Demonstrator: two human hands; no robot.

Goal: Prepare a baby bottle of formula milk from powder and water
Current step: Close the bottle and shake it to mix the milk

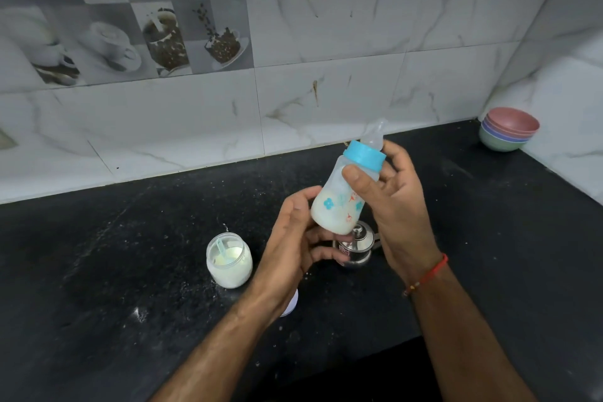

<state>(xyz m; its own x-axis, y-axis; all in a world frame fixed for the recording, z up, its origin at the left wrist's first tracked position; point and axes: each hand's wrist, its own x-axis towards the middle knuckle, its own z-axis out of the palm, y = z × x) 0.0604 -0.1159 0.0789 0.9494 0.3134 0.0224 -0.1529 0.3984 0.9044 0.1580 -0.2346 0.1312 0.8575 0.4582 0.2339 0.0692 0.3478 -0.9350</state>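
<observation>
A small clear baby bottle (pixel 339 209) with a blue collar and a clear teat is held above the black counter, tilted to the right, with white milk in its lower half. My right hand (pixel 396 206) grips its neck, the thumb pressed just under the collar. My left hand (pixel 293 238) cups around the bottle's base with its fingers apart, at or very close to the base. An open glass jar of white powder (pixel 229 260) with a pale scoop inside stands on the counter to the left. A small steel pot (pixel 357 246) sits under the bottle, partly hidden by my hands.
A white lid (pixel 291 305) lies on the black counter (pixel 130 271), mostly hidden by my left wrist. Stacked coloured bowls (pixel 509 129) sit in the far right corner. Tiled walls close the back and right side. Powder specks dot the counter.
</observation>
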